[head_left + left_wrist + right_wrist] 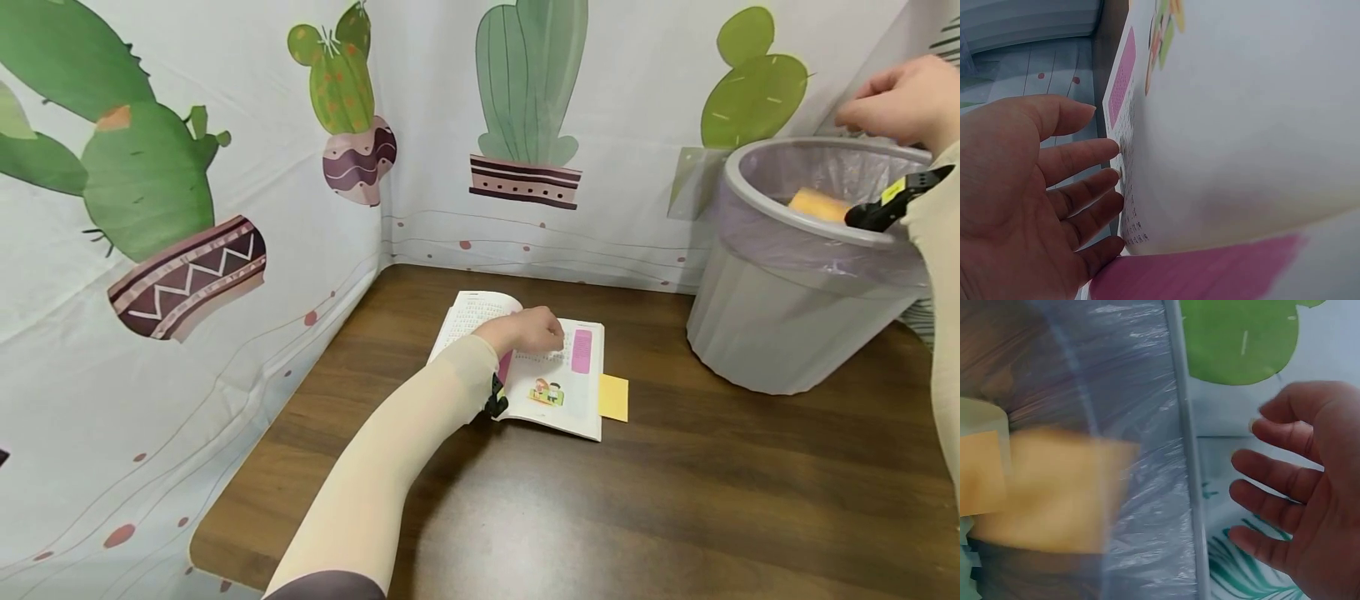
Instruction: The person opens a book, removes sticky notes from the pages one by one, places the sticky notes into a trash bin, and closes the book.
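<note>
An open book (558, 417) with printed text, pink boxes and a small cartoon lies on the wooden table. On its right-hand page my left hand (534, 330) rests; in the left wrist view its slightly bent fingertips (1113, 178) touch the paper, gripping nothing. A yellow paper slip (613, 397) sticks out from the book's right edge. My right hand (903, 100) is above the grey trash bin (772, 317), its fingers loosely bent with nothing between them. Inside the bin, a yellow-orange sheet of paper (1060, 494) appears blurred in the right wrist view, apart from the hand.
A clear plastic bag (1141, 425) lines the bin. Another orange piece (979, 475) lies inside it beside the blurred sheet. The bin stands on the table's right side, near a white cloth backdrop (427, 233) printed with cacti. The table (675, 483) extends in front of the book.
</note>
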A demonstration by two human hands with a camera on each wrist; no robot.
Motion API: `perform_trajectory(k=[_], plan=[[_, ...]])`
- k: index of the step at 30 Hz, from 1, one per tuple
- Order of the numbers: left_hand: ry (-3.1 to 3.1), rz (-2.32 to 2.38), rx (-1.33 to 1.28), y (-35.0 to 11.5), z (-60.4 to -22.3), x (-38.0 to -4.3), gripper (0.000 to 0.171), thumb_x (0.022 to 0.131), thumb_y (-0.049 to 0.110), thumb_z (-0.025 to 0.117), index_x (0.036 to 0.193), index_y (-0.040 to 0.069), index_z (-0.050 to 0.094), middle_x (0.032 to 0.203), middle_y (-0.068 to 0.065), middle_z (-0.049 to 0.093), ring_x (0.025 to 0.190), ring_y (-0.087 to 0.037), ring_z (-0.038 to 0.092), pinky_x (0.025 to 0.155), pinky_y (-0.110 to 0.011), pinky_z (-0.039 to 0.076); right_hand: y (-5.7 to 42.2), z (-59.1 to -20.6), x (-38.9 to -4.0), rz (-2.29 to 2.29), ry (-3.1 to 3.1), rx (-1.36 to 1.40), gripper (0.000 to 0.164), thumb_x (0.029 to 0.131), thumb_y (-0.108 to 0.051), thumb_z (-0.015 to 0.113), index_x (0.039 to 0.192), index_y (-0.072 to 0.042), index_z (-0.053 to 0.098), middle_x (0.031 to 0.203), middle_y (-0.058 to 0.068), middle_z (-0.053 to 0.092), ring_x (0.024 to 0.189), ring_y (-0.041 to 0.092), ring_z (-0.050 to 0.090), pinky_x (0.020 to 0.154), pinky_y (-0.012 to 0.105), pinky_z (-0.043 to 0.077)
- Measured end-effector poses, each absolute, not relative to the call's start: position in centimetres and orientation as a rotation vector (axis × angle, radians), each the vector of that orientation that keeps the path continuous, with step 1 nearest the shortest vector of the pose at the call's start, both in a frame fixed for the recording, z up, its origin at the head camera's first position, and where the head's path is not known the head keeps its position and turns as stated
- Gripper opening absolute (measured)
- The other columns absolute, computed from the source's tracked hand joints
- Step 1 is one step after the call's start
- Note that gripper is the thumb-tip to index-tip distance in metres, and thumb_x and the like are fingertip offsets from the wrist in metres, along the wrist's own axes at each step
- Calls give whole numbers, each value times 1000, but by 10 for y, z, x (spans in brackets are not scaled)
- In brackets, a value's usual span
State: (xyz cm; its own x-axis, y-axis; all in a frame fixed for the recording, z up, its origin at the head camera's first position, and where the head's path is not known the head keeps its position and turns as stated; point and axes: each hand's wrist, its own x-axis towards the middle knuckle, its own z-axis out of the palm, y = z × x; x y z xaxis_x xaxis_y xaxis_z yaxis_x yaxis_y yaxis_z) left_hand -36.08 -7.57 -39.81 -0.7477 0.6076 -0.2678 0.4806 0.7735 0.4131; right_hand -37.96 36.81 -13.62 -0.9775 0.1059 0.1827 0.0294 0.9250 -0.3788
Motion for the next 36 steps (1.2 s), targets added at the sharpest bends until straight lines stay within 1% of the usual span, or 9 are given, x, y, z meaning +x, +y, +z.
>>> perform_trajectory(k=[4, 7, 12, 15, 18, 23, 29, 32, 36], plan=[[2587, 429, 833, -76, -397, -360, 28, 100, 29, 56, 74, 19, 57, 76, 5, 47, 78, -13, 46, 82, -33, 42, 356, -128, -372, 529, -2839, -48, 25, 93, -32, 58, 73, -19, 68, 56, -28, 43, 59, 10, 42, 52, 32, 38], [2588, 428, 837, -76, -396, -361, 27, 100, 28, 57, 76, 18, 58, 77, 5, 48, 79, -13, 47, 83, -33, 42, 343, -119, -368, 486, -2828, -10, 33, 95, -33, 58, 95, 0, 66, 59, -27, 42, 62, 9, 42, 56, 33, 37], [2591, 432, 839, -77, -396, -362, 29, 100, 29, 57, 72, 20, 56, 75, 5, 48, 77, -13, 47, 85, -35, 42, 320, -103, -362, 507, -2820, 131, 13, 95, -37, 63, 84, -32, 68, 61, -33, 46, 71, 3, 40, 65, 33, 33], [2591, 425, 843, -78, -397, -363, 30, 100, 29, 56, 71, 20, 54, 75, 5, 47, 77, -13, 46, 85, -35, 42, 304, -96, -356, 559, -2825, 225, 15, 95, -38, 65, 81, -43, 65, 66, -36, 50, 80, 5, 39, 71, 32, 30], [2591, 423, 838, -78, -398, -363, 28, 100, 30, 56, 74, 19, 57, 78, 4, 50, 80, -14, 48, 89, -37, 44, 283, -94, -349, 580, -2797, 337, 9, 97, -36, 65, 90, -32, 69, 71, -36, 53, 82, 5, 41, 71, 27, 32], [2617, 399, 811, -78, -399, -364, 20, 100, 30, 57, 93, 18, 71, 97, 2, 62, 97, -16, 55, 111, -49, 41, 243, -98, -325, 445, -2697, 576, 18, 98, -31, 65, 102, -14, 71, 77, -37, 53, 77, -6, 49, 66, 13, 38], [2633, 380, 786, -76, -398, -363, 27, 100, 31, 56, 113, 17, 75, 119, 1, 68, 111, -18, 56, 125, -63, 24, 204, -119, -289, 386, -2570, 847, 11, 95, -24, 71, 100, -16, 75, 85, -31, 62, 76, -14, 55, 71, 6, 40], [2637, 379, 782, -76, -398, -363, 26, 100, 31, 56, 111, 17, 75, 118, 1, 67, 111, -17, 56, 124, -62, 25, 191, -138, -272, 442, -2525, 957, 7, 93, -21, 74, 100, -19, 75, 94, -16, 72, 84, -12, 58, 77, 7, 42], [2629, 389, 796, -77, -396, -361, 21, 100, 30, 56, 87, 17, 67, 98, 1, 61, 99, -17, 54, 120, -59, 31, 178, -174, -258, 533, -2445, 1120, 10, 90, -15, 77, 99, -17, 75, 95, -5, 75, 87, -6, 61, 81, 11, 47]])
